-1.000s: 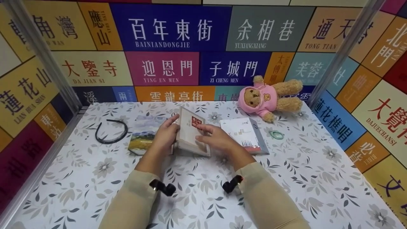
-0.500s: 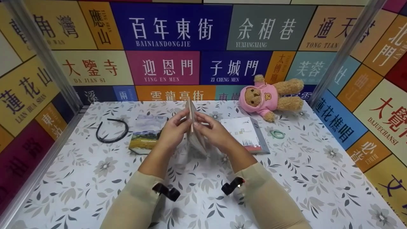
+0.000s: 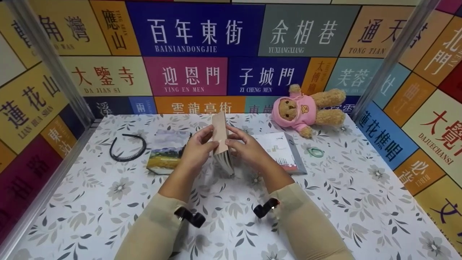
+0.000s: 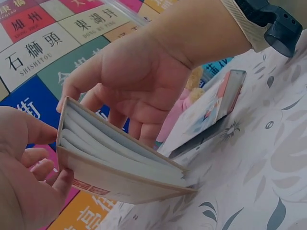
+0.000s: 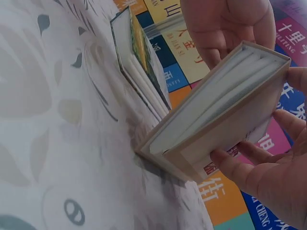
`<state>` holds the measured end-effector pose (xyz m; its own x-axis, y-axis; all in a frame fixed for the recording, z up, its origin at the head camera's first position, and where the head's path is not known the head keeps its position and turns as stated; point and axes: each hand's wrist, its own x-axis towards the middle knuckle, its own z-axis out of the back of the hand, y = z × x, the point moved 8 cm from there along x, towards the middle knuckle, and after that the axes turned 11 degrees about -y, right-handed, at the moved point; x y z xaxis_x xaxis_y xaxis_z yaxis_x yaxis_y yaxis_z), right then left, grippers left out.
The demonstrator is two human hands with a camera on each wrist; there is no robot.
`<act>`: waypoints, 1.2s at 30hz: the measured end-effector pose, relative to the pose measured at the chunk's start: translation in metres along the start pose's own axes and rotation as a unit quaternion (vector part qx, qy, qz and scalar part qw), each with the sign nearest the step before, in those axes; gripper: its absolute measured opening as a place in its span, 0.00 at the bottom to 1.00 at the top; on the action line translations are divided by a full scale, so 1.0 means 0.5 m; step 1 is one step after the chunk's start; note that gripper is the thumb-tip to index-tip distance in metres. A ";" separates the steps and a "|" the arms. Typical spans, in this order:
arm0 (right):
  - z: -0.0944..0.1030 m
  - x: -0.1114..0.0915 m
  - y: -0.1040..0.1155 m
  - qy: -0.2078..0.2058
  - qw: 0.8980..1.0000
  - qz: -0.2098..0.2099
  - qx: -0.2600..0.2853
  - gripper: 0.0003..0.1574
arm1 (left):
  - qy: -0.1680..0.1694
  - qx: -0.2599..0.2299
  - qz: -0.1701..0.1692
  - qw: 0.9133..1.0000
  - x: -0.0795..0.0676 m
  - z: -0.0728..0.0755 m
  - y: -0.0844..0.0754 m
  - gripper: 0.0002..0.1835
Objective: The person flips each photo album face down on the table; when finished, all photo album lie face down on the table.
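Observation:
In the head view a beige hardcover book (image 3: 219, 135) stands tilted at the middle of the table, its spine turned toward me. My left hand (image 3: 196, 150) grips it from the left, thumb near the spine. On the opposite side my right hand (image 3: 249, 150) holds the other cover with thumb and fingers. The right wrist view shows the book's (image 5: 225, 103) pages slightly fanned between the covers, with red print on the cover beside my right fingers (image 5: 235, 167). Its lower end is at or close to the tabletop; I cannot tell whether it touches.
A book with a landscape cover (image 3: 164, 153) lies left of the hands, and a white book (image 3: 279, 151) lies right. Farther left is a black headband (image 3: 128, 155). A teddy bear in pink (image 3: 306, 112) lies at the back right, near a green hair tie (image 3: 315, 152).
Both hands have turned the beige book from showing its front cover to edge-on, then so its spine faces me. The left hand has shifted slightly right. The other objects have stayed put.

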<state>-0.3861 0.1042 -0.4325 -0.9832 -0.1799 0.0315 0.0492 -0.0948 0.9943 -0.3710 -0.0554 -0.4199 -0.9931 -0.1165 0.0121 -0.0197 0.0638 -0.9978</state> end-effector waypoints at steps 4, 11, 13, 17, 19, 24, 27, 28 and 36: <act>0.008 0.006 -0.012 0.002 1.000 -0.008 0.003 0.38 | -0.007 -0.019 0.019 1.000 0.008 0.002 0.013 0.35; 0.017 0.012 -0.029 -0.008 0.999 -0.030 -0.007 0.38 | 0.011 -0.012 0.039 0.999 0.010 -0.006 0.028 0.35; 0.018 0.013 -0.031 -0.013 0.999 -0.037 -0.003 0.38 | 0.013 0.003 0.041 0.999 0.009 -0.006 0.032 0.35; 0.015 0.012 -0.030 -0.012 0.999 -0.042 0.013 0.37 | 0.013 0.022 0.033 0.999 0.008 -0.004 0.034 0.35; 0.014 0.011 -0.028 -0.012 0.999 -0.040 0.022 0.36 | 0.013 0.031 0.030 0.999 0.006 -0.002 0.034 0.35; 0.013 0.008 -0.025 -0.014 0.998 -0.037 0.045 0.34 | 0.021 0.061 0.025 0.998 0.000 -0.003 0.028 0.34; 0.018 0.010 -0.029 -0.019 0.998 -0.043 0.049 0.33 | 0.026 0.072 0.021 0.997 -0.001 -0.005 0.028 0.34; 0.020 0.011 -0.031 -0.022 0.997 -0.045 0.051 0.33 | 0.027 0.078 0.021 0.996 -0.001 -0.004 0.029 0.34; 0.046 0.014 -0.015 -0.075 0.996 -0.010 0.045 0.31 | 0.049 0.043 0.056 0.996 0.010 -0.010 0.057 0.30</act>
<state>-0.3974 0.1264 -0.4375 -0.9994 -0.0293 0.0205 0.0207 -0.0083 0.9998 -0.3769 -0.0492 -0.4480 -0.9952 -0.0167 -0.0969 0.0972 -0.0149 -0.9952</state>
